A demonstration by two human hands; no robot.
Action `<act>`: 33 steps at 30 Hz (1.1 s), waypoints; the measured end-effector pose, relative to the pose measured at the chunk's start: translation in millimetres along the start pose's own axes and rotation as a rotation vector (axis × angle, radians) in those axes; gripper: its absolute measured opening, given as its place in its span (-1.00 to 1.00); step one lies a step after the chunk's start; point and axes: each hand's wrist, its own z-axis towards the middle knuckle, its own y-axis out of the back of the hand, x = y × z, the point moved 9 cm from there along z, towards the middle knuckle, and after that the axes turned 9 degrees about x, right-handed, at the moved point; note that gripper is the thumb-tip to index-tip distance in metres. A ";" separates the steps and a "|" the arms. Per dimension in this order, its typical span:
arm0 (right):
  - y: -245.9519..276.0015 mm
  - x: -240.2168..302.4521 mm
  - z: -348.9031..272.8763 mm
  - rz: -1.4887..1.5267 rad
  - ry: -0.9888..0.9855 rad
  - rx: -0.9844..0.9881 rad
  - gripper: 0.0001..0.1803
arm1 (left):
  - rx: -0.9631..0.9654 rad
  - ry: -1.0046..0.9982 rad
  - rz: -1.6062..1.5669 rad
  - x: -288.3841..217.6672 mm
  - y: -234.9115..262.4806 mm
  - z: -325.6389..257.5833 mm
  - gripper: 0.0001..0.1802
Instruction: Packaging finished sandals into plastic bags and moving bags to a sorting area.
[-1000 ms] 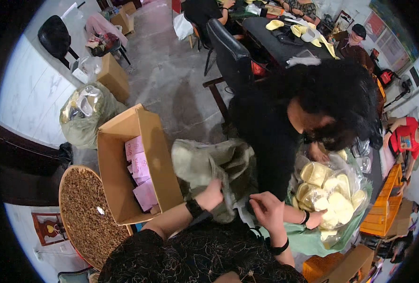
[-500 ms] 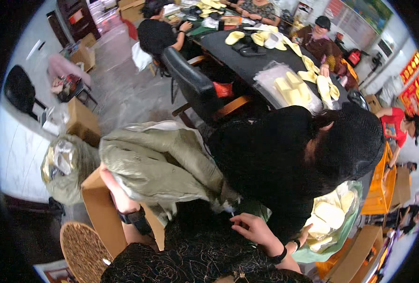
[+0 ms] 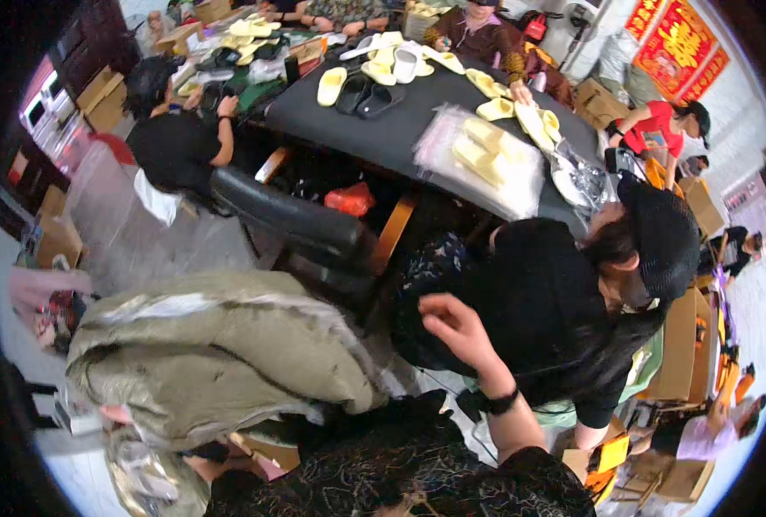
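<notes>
A large olive-grey woven sack with a pale torn-looking edge bulges in front of me on the left. My left forearm reaches under it, a dark band at the wrist; the sack hides most of my left hand, and its fingers do not show. My right hand is raised in front of a co-worker in black, fingers loosely bent and nothing seen in them. A black band circles that wrist. The co-worker, in a dark cap, leans close on my right.
Beyond stands a black table with yellow slippers, black slippers and a stack of clear plastic bags. A black chair stands before it. Several people sit around it. Cardboard boxes are at right.
My view has swung to the right. The sack has spread lower and to the left across the picture. My right hand has risen from beside the sack, away from my body.
</notes>
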 end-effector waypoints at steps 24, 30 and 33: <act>198.1 -313.7 285.5 0.997 -0.309 -1.472 -0.16 | 0.175 -0.172 0.741 111.3 -46.3 530.9 -0.50; 219.4 -312.5 300.5 1.124 -0.201 -1.538 -0.54 | 0.246 -0.076 0.843 155.2 -64.1 576.8 -0.55; 206.4 -289.1 325.5 1.144 -0.292 -1.505 -0.52 | 0.242 -0.055 0.913 154.4 -48.4 590.4 -0.57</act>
